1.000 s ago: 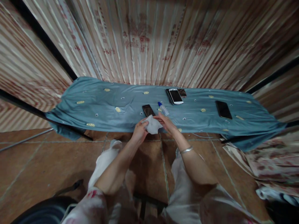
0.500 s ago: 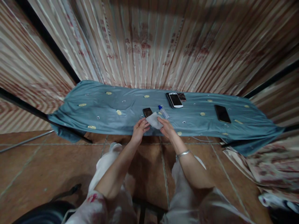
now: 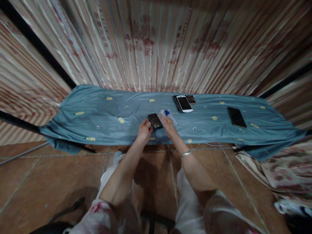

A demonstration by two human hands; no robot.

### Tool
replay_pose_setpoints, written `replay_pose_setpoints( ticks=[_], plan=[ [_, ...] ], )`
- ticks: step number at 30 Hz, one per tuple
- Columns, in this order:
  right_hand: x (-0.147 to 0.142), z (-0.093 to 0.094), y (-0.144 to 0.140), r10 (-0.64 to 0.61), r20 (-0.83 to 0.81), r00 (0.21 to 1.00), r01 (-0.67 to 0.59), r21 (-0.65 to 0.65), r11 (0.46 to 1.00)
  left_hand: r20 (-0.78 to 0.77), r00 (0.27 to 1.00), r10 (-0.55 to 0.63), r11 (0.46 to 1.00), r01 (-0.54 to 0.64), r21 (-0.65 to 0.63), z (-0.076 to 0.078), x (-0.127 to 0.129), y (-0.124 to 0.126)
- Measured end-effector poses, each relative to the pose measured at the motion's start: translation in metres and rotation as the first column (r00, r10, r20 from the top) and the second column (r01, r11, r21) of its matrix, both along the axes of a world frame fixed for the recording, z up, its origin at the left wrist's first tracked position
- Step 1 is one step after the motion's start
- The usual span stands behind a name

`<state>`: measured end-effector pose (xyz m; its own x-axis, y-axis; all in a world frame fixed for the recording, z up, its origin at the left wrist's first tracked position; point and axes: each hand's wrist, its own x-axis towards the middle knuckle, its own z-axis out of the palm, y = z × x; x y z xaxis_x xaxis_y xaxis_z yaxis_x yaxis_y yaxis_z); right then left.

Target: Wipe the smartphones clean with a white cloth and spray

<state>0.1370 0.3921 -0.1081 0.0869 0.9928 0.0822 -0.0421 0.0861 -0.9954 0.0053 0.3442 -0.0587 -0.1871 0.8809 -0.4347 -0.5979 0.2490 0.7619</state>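
Observation:
My left hand [image 3: 144, 130] is closed on the left side of a small dark phone [image 3: 155, 121], whose screen faces up. At the phone's right edge my right hand [image 3: 168, 126] is closed on a white cloth [image 3: 161, 114], which is partly hidden by the fingers. Just beyond that hand lies a clear bottle with a blue cap [image 3: 167, 112], its body mostly covered by the hand.
Behind the bottle, a white phone [image 3: 184, 104] rests on a dark one, beside a dark patterned flat item [image 3: 191, 99]. Another black phone [image 3: 237, 117] lies farther right on the blue-green cloth-covered table [image 3: 131, 130]. A striped curtain [image 3: 146, 65] hangs behind.
My left hand has taken hold of the small phone and tilted it up toward me. The cloth has gone from spread between both hands to bunched in my right hand.

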Motion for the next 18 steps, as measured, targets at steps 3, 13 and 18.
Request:
replay_pose_setpoints(
  ticks=[3, 13, 18],
  plan=[
    [-0.002, 0.001, -0.002, -0.022, -0.032, 0.999, 0.020, -0.049, 0.999, 0.000, 1.000, 0.006, 1.000, -0.006, -0.011, -0.001, 0.000, 0.004],
    [-0.020, 0.011, -0.044, 0.034, -0.170, 0.985, -0.050, -0.091, 0.995, -0.036, 0.997, 0.061, 0.997, -0.059, 0.057, -0.011, 0.006, -0.002],
    [-0.030, 0.020, -0.069, 0.070, -0.149, 0.986, -0.076, -0.030, 0.997, -0.015, 0.995, 0.099, 0.992, -0.097, 0.079, -0.009, 0.009, -0.008]
  ],
)
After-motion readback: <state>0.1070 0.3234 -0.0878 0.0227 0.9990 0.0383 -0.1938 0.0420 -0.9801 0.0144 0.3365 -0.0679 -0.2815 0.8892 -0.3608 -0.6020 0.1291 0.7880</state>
